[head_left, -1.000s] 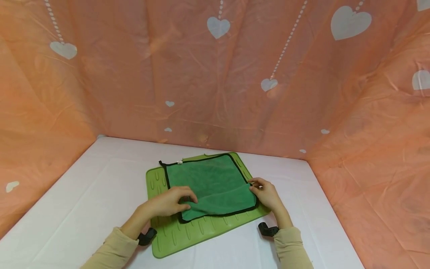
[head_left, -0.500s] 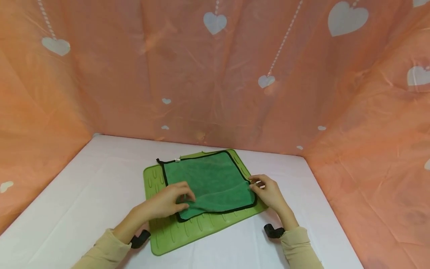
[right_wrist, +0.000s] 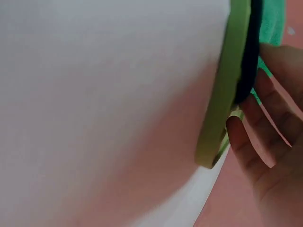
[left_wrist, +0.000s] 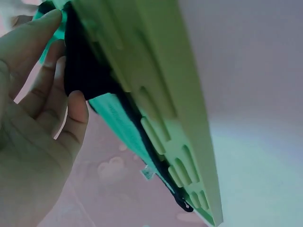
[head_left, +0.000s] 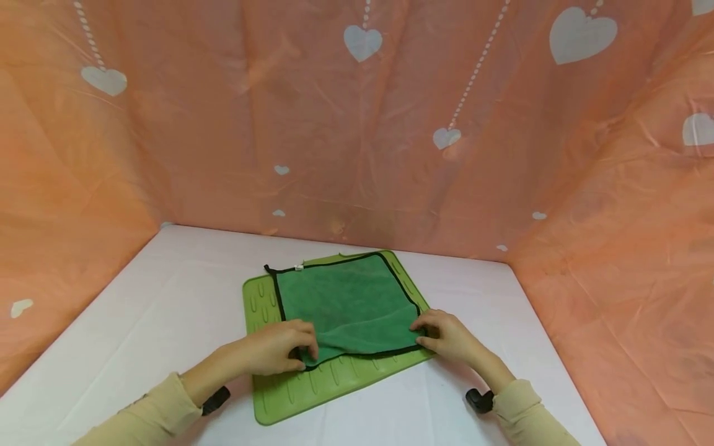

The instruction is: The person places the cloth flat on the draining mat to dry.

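Observation:
A green towel with black edging lies spread over a light green ribbed mat, a low fold running along its near side. My left hand pinches the towel at its near left corner, thumb low by the black edge. In the left wrist view, the dark corner sits between that thumb and the fingers. At the near right corner, my right hand holds the towel between thumb and fingers. The right wrist view shows those fingertips right at the black edging and mat rim.
The mat rests on a white-covered table. Orange sheeting with white hearts walls in the back and both sides. A small tag and a corner loop show on the towel's far edge.
Both hands have shifted toward the near edge of the towel: the left down to its near left corner, the right down the right side to the near right corner. Towel and mat stay in place.

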The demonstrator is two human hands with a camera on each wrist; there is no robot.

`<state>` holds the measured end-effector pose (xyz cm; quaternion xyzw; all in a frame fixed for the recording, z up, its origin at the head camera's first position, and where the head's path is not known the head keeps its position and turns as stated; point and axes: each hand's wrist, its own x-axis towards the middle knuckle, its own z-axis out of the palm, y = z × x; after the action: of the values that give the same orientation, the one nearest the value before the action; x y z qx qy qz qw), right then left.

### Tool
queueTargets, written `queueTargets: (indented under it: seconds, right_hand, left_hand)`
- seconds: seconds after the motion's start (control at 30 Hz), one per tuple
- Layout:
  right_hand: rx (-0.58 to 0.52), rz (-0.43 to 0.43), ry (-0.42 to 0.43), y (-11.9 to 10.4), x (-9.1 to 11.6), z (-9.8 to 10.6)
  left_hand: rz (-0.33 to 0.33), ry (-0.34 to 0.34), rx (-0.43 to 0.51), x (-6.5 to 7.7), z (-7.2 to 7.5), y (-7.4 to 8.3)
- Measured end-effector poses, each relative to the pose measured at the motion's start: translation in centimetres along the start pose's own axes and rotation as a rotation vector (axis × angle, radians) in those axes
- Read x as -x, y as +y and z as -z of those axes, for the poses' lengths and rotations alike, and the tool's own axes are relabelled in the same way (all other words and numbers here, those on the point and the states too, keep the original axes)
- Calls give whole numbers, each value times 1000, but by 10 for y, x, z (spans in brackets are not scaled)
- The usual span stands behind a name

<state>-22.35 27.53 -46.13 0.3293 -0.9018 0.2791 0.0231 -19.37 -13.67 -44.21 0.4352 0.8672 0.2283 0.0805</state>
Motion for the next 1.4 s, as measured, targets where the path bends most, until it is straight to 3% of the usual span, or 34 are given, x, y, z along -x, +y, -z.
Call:
queueTargets:
  seconds: [0.17, 0.4, 0.7, 0.8, 0.93, 1.03, 1.23, 1.4]
  right_hand:
    - [41, 22, -86, 1, 3, 1]
    - [51, 61, -122, 6, 9, -1]
    - [88, 80, -77, 5, 10, -4]
    - [108, 85, -61, 3, 8, -2]
    - [130, 73, -65, 2, 9, 1]
    - [138, 61, -78, 1, 12, 3]
    - [127, 22, -111, -1, 18, 3]
    - [144, 55, -82, 1, 24, 2]
  left_hand:
    - [-17, -38, -40, 1, -4, -3]
    - [-41, -45, -27, 3, -9, -5]
    - [-208, 49, -207, 0, -15, -9]
    - [-193, 50, -145, 0, -14, -10]
    - [-143, 20, 65, 4, -13, -7]
    - [-163, 2, 168, 8, -15, -2]
    - [-203, -49, 189, 13, -18, 3]
    - [-199, -62, 162, 15, -18, 3]
